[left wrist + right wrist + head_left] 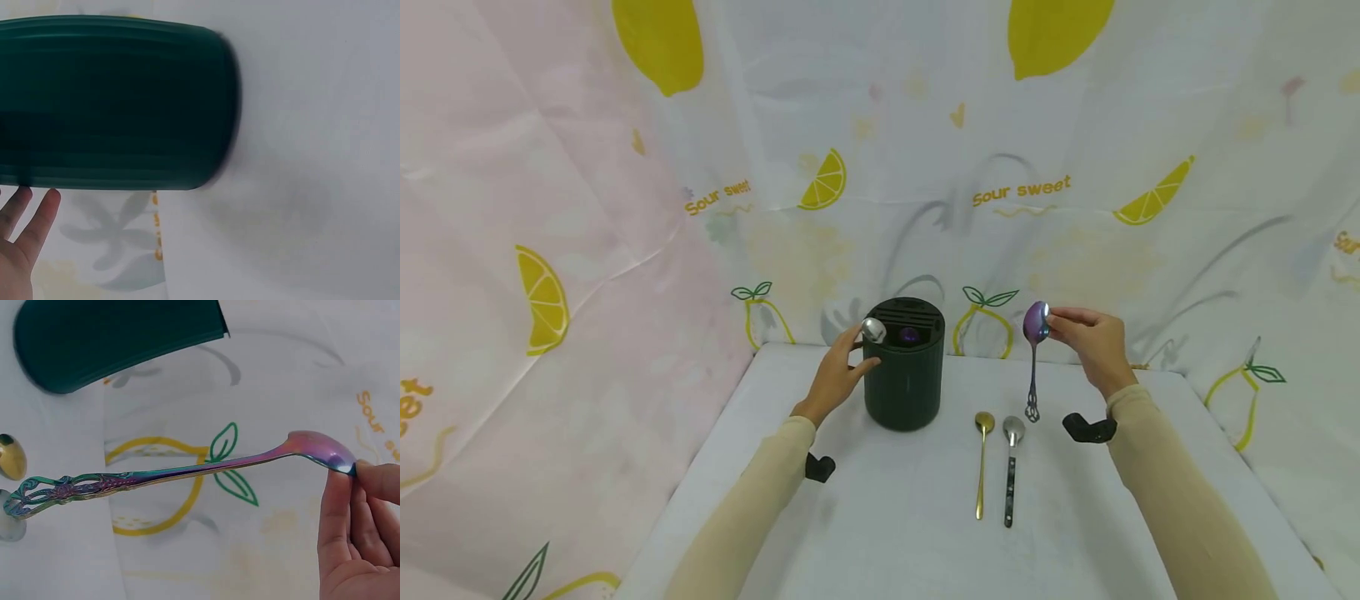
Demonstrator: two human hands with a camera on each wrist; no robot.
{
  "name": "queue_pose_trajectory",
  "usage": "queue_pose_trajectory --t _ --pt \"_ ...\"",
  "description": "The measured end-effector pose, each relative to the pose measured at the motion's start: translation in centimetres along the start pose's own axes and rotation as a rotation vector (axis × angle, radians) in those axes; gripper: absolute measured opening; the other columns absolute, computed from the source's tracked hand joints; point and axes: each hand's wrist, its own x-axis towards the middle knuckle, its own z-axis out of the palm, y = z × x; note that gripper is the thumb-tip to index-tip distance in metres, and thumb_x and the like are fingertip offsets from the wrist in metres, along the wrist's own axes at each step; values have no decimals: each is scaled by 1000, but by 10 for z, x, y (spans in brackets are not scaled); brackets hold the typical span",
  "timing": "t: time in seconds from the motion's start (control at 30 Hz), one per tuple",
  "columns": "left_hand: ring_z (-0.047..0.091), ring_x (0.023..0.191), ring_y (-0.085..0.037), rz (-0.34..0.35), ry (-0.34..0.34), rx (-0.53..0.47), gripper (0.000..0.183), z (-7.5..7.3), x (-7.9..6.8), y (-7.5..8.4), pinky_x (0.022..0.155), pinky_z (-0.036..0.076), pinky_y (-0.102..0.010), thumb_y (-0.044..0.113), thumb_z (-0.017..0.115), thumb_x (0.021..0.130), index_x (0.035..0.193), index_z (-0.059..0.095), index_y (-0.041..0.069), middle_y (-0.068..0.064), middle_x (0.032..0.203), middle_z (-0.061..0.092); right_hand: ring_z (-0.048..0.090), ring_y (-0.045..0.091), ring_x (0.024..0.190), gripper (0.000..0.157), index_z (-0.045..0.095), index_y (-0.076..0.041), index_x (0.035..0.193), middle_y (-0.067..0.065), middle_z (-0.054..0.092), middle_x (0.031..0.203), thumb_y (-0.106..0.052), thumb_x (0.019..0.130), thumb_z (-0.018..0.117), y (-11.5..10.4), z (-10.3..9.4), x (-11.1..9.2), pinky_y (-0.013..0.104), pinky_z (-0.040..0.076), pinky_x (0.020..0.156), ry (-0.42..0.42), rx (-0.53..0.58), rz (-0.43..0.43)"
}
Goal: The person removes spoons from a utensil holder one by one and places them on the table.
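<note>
Sleeves (1180, 500) before pot (902, 390). Left hand (837, 372) at its left, fingers apart; right hand (1096, 343), rightward, pinches spoon (212, 467) only by bowl: might slip.

White bench (880, 517), plain top. Dark green round container (902, 392) stands upright toward the far edge. To its right, nearer the front, two spoons lie side by side, apart: slim gold spoon (981, 467) on the left, silver-bowled spoon with dark handle (1011, 479) on the right. Both bowls point away, handles toward the person.
</note>
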Motion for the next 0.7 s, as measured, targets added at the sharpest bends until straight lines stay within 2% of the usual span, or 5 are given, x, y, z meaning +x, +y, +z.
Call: queue_pose_trajectory --t 0.17,0.43,0.7 --pt "54 123 -26 -12 -2 -3 74 0 0 1 80 56 -39 30 69 92 153 31 14 -9 150 39 71 14 84 33 63 16 114 7 68 100 -2 87 73 18 -10 -7 25 55 81 26 3 94" --pt "53 124 -25 -34 -18 -10 75 0 0 2 82 56 -40 31 69 92 154 30 16 -8 151 38 70 12 86 43 52 23 123 4 68 98 -1 91 68 44 -27 -20 23 54 83 -1 15 195" --pt "53 124 -25 -33 -17 -8 74 0 -1 2 82 56 -39 32 68 92 154 29 17 -8 150 38 70 10 87 38 54 17 125 -1 70 93 2 92 65 69 -43 -33 24 54 84 42 68 346"
